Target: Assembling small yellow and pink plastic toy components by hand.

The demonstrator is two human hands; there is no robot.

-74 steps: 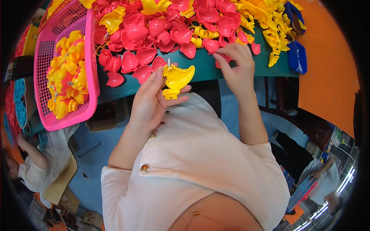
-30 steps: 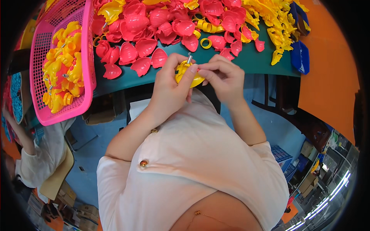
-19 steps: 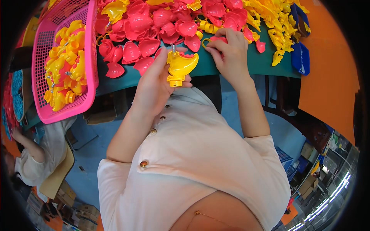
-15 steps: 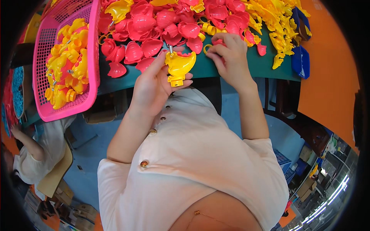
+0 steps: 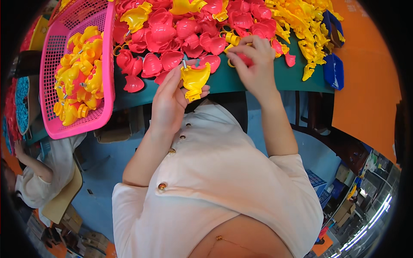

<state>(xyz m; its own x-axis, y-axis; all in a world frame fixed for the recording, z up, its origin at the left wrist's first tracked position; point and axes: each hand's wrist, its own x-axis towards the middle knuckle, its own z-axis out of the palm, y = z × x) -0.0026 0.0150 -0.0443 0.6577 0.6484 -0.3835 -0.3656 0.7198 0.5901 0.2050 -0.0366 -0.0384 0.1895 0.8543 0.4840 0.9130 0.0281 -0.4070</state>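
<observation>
My left hand point(image 5: 167, 107) lies palm up, holding a yellow hollow plastic half-shell point(image 5: 195, 79). A metal pin point(image 5: 184, 64) sticks up from the shell's top, and a small squared collar is at its lower end. Over the table edge, my right hand point(image 5: 257, 71) has its fingers curled in a pinch on a thin yellow ring point(image 5: 231, 64). Part of a red piece point(image 5: 245, 59) shows between the thumb and fingers; whether it is gripped too is hard to see. Beyond both hands spreads a heap of glossy red shells point(image 5: 163, 32).
At left, a pink mesh basket point(image 5: 108, 86) holds assembled yellow-and-red pieces. Yellow parts point(image 5: 307, 34) are heaped at the far right beside blue trays point(image 5: 334, 72). The green table point(image 5: 292, 79) ends close to my body; an orange surface point(image 5: 361, 86) adjoins it. Another person point(image 5: 47, 172) sits at left.
My left hand has tilted the yellow half-shell slightly and shifted a little. My right fingers have rolled around the ring, and more of the red piece shows among them.
</observation>
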